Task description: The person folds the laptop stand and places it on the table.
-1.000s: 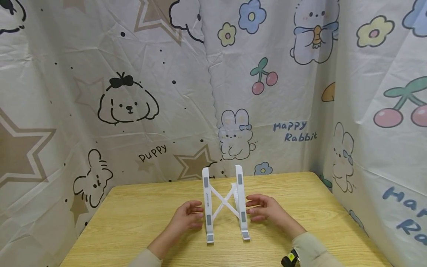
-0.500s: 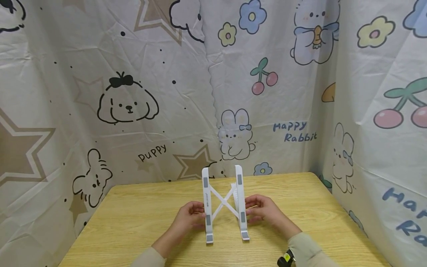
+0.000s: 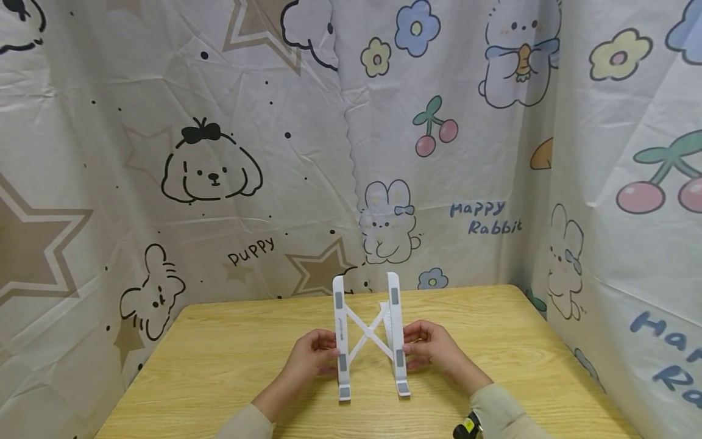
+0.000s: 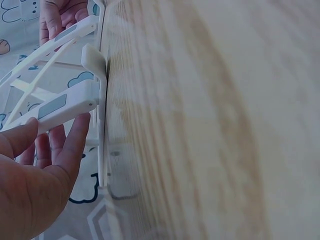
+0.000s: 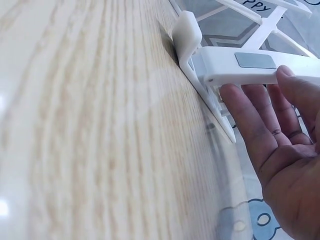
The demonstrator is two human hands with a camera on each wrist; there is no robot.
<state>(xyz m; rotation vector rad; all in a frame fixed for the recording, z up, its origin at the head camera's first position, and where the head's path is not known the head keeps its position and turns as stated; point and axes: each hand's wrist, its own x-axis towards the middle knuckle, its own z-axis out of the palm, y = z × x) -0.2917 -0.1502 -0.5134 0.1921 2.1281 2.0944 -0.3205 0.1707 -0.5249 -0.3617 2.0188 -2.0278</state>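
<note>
A white foldable laptop stand [image 3: 370, 332] stands unfolded on the wooden table, its two sloping arms joined by an X-shaped brace. Grey pads line the arms, and each has an upturned lip at the near end. My left hand [image 3: 311, 353] grips the left arm, thumb on its upper side and fingers below, as the left wrist view shows with the stand's arm [image 4: 75, 100]. On the other side my right hand [image 3: 436, 349] holds the right arm, thumb against its edge and fingers underneath; the right wrist view shows this hand [image 5: 295, 145] close up.
The light wooden table [image 3: 219, 366] extends around the stand. Behind and at both sides hangs a cartoon-printed curtain [image 3: 307, 183]. A black and yellow object [image 3: 468, 425] is at the right sleeve's cuff.
Both hands have moved inward from beside the stand and now grip its two arms. The stand itself stays almost in the same place.
</note>
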